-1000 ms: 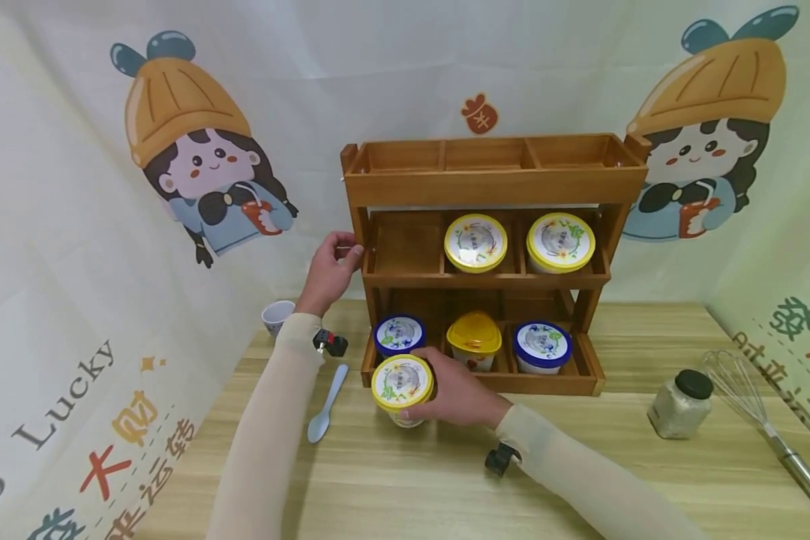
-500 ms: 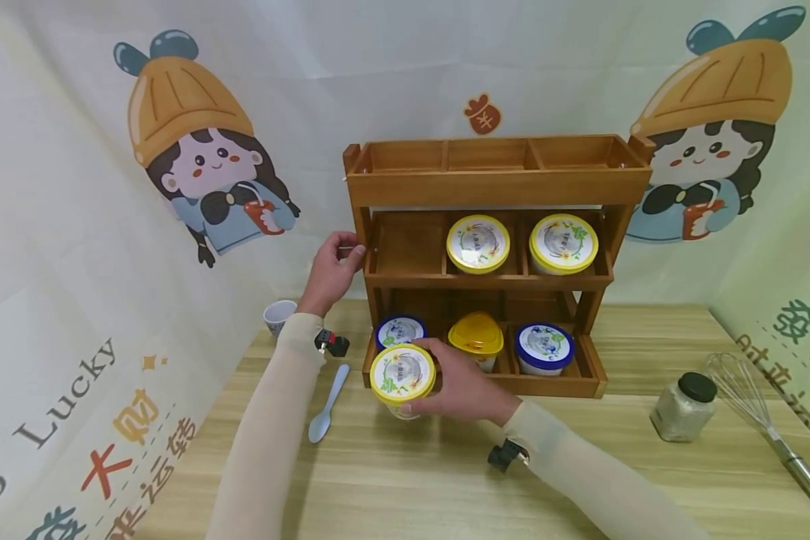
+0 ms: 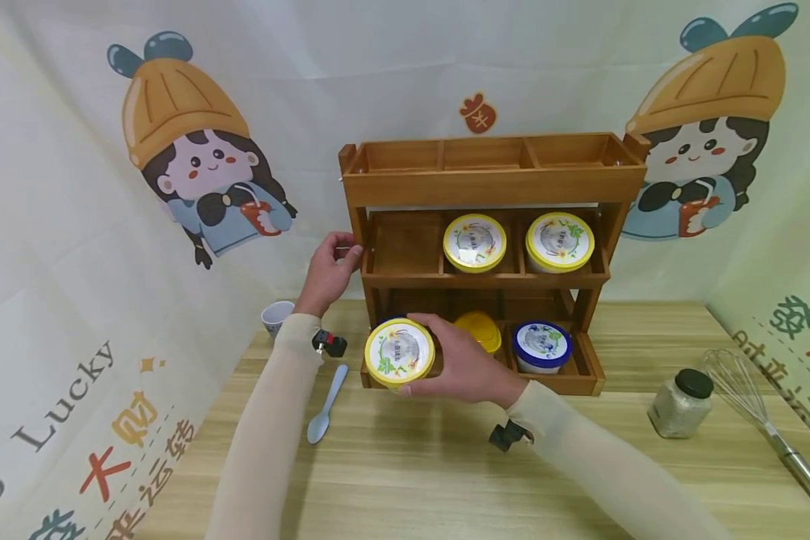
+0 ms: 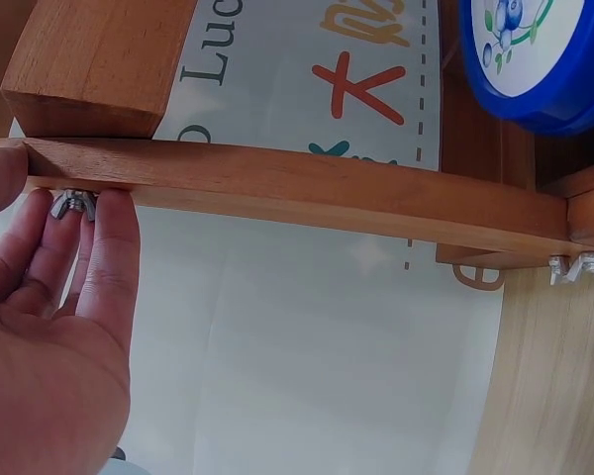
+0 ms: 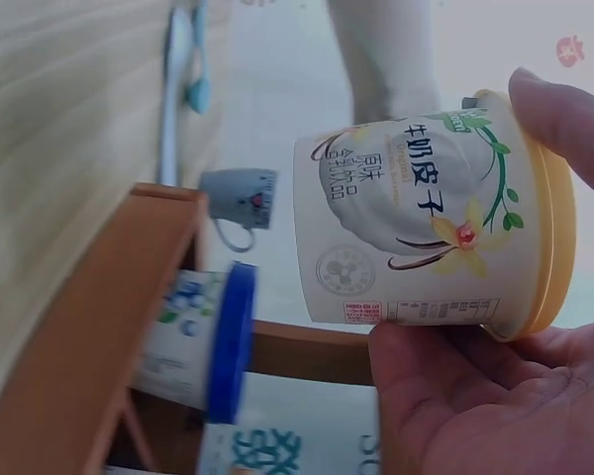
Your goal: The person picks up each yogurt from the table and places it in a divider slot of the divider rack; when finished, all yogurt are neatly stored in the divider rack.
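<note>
My right hand (image 3: 469,367) grips a yellow-lidded tub (image 5: 406,223), thumb and fingers around its sides. The tub is upright in front of the rack's lower left compartment, overlapping a blue-lidded tub (image 5: 193,341) there. My left hand (image 4: 54,307) holds the side post (image 4: 307,193) of the wooden rack (image 3: 493,187), thumb on one face and fingers on the other, beside a wing nut (image 4: 74,203). Two yellow-lidded tubs, one in the middle (image 3: 475,243) and one on the right (image 3: 560,241), sit on the middle shelf, whose left compartment holds nothing.
On the lower shelf are a domed yellow-lidded tub (image 3: 479,331) and a blue-lidded tub (image 3: 542,346). A pale blue spoon (image 3: 327,405) and a small cup (image 3: 277,316) are at the left. A jar with a black lid (image 3: 682,403) and a whisk (image 3: 769,435) lie right.
My right hand has raised the yellow-lidded tub from low in front of the rack, up and toward it, now covering the lower left blue lid. The left hand stays on the post.
</note>
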Available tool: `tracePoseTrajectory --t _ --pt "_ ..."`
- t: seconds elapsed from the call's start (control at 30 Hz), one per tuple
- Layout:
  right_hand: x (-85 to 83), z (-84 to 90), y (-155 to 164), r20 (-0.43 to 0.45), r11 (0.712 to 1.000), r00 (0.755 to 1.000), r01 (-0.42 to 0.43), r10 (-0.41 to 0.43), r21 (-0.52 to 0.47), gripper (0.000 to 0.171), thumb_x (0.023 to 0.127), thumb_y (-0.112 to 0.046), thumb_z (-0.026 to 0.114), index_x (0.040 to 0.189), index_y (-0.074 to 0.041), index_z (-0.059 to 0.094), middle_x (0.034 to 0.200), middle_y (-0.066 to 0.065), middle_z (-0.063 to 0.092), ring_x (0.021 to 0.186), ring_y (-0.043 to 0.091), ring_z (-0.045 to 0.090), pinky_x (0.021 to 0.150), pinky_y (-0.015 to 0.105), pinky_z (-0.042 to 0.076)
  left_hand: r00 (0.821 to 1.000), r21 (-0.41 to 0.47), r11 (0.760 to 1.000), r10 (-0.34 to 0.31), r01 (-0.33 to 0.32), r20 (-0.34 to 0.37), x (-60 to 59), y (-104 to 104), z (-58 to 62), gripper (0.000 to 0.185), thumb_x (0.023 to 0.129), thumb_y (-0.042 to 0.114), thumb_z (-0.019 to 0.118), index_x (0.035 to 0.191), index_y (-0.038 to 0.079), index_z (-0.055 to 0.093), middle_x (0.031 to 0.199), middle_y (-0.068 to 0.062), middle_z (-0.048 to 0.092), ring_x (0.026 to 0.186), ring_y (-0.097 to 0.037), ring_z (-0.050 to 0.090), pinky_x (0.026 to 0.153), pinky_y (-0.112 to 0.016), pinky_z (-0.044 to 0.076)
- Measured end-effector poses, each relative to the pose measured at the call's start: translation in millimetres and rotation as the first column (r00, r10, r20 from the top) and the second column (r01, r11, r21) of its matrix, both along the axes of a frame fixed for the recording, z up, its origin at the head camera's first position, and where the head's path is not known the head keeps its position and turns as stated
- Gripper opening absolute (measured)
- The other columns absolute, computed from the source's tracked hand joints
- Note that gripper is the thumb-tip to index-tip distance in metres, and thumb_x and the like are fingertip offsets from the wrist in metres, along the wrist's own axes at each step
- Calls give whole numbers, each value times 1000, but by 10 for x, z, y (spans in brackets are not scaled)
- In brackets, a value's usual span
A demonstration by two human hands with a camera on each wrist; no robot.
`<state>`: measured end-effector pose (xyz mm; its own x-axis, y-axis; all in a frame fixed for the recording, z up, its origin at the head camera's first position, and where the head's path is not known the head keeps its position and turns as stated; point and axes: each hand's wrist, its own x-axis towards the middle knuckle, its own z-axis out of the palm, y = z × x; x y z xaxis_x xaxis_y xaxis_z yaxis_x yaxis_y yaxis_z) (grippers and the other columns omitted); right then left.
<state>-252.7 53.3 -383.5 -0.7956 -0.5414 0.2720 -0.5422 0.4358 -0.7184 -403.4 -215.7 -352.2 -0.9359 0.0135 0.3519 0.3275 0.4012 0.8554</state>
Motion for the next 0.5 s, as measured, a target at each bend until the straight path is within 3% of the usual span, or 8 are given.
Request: tracePoseTrajectory --t 0.27,0.5 --pt "-22 277 56 -63 997 998 -21 16 -78 108 76 -40 97 162 -14 36 153 2 53 135 20 57 118 48 49 1000 0 1000 1 -1 10 0 7 1 38 110 27 59 142 8 52 141 -16 59 130 -31 60 106 -45 60" --pt "-117 534 99 -162 997 987 -7 -7 -81 110 77 -36 96 164 -13 32 152 5 53 131 20 61 109 43 57 1000 0 1000 1 -1 2 1 -7 8 39 110 27 59 142 6 53 140 -17 59 130 -32 60 105 -45 60"
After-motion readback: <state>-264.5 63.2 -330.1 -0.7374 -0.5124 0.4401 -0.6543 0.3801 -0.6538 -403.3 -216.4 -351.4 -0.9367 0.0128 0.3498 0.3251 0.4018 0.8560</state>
